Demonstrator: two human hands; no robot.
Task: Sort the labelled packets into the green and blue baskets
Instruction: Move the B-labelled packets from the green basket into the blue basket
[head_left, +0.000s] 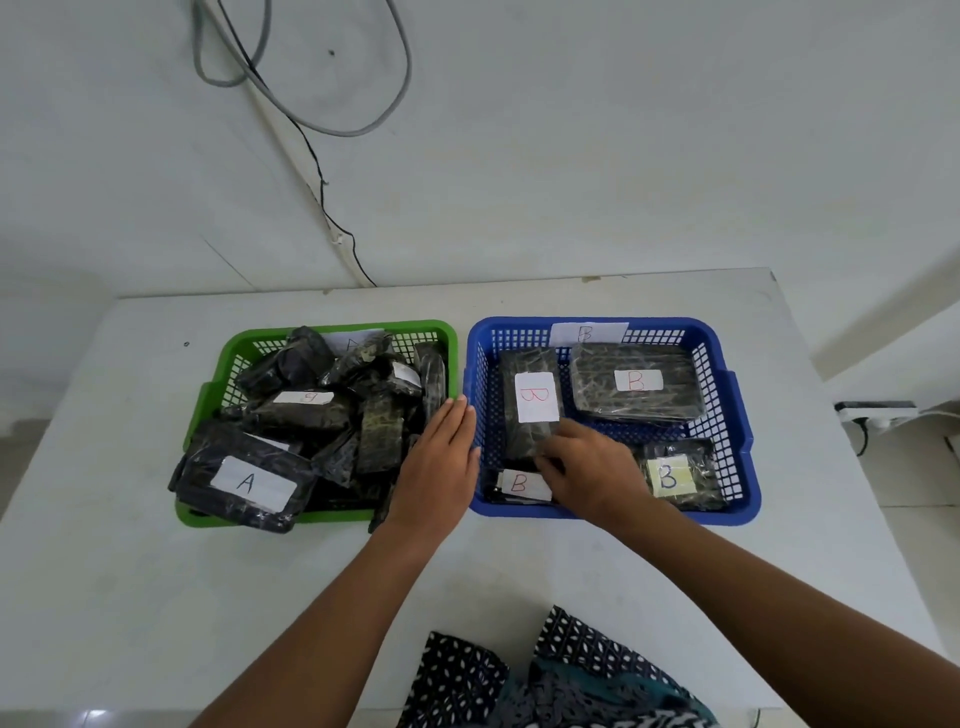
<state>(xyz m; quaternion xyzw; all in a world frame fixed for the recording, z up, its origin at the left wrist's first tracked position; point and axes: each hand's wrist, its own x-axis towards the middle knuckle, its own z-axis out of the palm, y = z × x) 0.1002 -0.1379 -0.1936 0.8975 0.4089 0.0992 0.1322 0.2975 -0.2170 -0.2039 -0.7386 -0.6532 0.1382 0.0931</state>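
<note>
1. The white desk (156, 597) lies bare from 6 to 9 o'clock in front of the baskets, and a bare strip runs behind them at 12 o'clock up to the wall; its right edge falls away at 3 o'clock
2. The green basket (208, 410) sits at 10 o'clock and the blue basket (748, 431) at 2 o'clock, side by side with only a thin gap between their rims
3. The green basket is heaped with dark wrapped packets; the packet marked A (244, 480) hangs over its near-left rim
4. The blue basket holds four packets marked B lying flat, with open mesh floor showing between them
5. The left hand (439, 462) rests flat, fingers straight and together, over the green basket's right rim, its grip spread and holding nothing
6. The right hand (592, 467) reaches into the blue basket, fingers curled down on the near end of the upright B packet (532, 410), just above the small B packet (519, 486) at the near-left corner; whether its grip is closed on the packet I cannot tell
</note>
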